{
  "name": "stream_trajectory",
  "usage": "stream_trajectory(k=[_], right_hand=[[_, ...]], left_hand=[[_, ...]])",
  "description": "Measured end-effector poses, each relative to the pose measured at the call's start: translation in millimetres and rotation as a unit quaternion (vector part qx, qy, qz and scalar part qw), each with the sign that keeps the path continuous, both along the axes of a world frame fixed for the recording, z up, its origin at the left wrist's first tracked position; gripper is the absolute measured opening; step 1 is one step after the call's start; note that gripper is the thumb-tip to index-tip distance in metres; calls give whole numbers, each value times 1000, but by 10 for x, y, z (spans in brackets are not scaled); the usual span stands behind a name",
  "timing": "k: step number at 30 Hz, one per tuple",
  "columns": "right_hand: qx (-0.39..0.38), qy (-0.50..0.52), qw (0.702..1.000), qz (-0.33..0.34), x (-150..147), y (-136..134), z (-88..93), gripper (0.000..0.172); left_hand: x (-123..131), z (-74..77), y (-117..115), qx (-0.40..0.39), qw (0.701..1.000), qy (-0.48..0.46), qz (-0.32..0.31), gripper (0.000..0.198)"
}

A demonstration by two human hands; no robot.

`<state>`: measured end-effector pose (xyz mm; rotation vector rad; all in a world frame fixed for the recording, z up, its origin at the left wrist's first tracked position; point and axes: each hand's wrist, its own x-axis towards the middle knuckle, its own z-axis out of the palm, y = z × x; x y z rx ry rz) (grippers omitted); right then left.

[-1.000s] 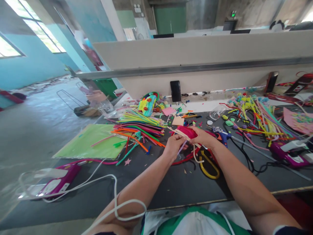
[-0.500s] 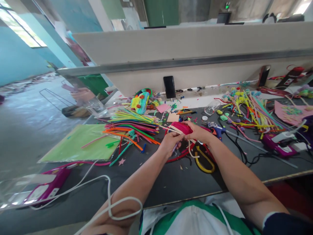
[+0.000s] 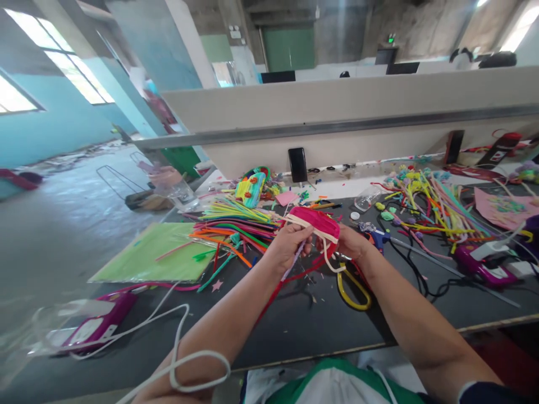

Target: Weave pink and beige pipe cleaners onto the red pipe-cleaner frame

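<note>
Between my hands, above the dark table, is a flat crimson piece that looks made of pipe cleaners (image 3: 314, 219), edged with a cream strip. Red and cream ends dangle below it. My left hand (image 3: 292, 241) pinches its lower left edge, with a thin lilac strip hanging under the fingers. My right hand (image 3: 349, 244) grips the right end, its fingertips partly hidden behind the piece. Scissors with yellow handles (image 3: 353, 289) lie just below my right hand. A blue glue gun (image 3: 379, 238) rests to the right of it.
A fanned pile of coloured pipe cleaners (image 3: 236, 224) lies left of my hands, beside a green sheet in plastic (image 3: 147, 255). More pipe cleaners (image 3: 438, 196) are heaped at right. A phone (image 3: 297, 164) leans on the partition. Purple power strips (image 3: 484, 264) and cables lie on the table.
The crimson piece has turned so that its broad face and cream edge show more. My right hand has shifted from its top to its right end. The camera view has tilted up.
</note>
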<state>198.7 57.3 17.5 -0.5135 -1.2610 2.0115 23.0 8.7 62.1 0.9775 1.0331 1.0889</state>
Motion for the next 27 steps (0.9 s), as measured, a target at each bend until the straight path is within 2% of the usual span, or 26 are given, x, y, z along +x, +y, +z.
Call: stream_trajectory(k=[3, 6, 9, 12, 17, 23, 27], right_hand=[[15, 20, 997, 72, 9, -77, -51, 24], [38, 35, 990, 130, 6, -103, -128, 31], [81, 70, 981, 161, -17, -74, -204, 39], [108, 110, 973, 170, -32, -24, -263, 41], [82, 100, 982, 138, -15, 27, -299, 29], [10, 28, 998, 60, -6, 24, -255, 18], [4, 8, 1000, 17, -34, 16, -230, 14]], left_hand=[[61, 153, -63, 22, 999, -16, -43, 32], [121, 243, -127, 30, 995, -34, -83, 32], [161, 255, -173, 26, 994, -41, -97, 30], [154, 206, -178, 30, 993, -40, -107, 29], [58, 128, -133, 35, 991, -21, -124, 30], [-40, 98, -79, 9, 996, -14, -91, 30], [-73, 21, -33, -2, 996, -38, -82, 29]])
